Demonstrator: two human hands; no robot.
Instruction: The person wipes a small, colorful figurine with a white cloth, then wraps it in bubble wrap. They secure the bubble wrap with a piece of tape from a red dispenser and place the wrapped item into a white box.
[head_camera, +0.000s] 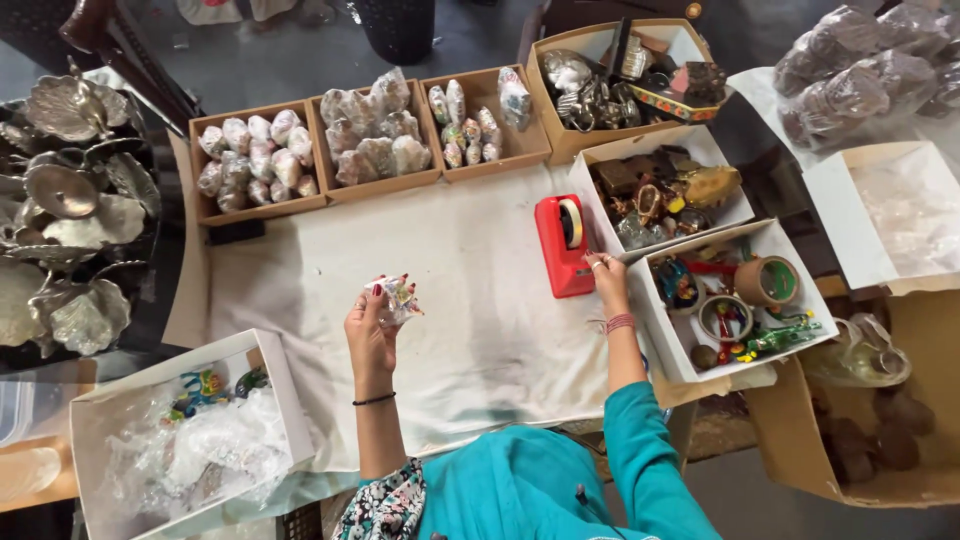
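White cloth lies bare between left hand (372, 325) gripping wrapped ornament (398, 297) and tape dispenser (563, 245).

Left hand (371, 330) holds a wrapped trinket (398, 297) (plastic-covered); right hand (604, 274) touches red tape dispenser (564, 244).

Three brown boxes (370, 135) of clear-wrapped packets are sitting behind the red tape dispenser (562, 243); white boxes (690, 290) are lying right of it, another white box (180, 430) lower left.
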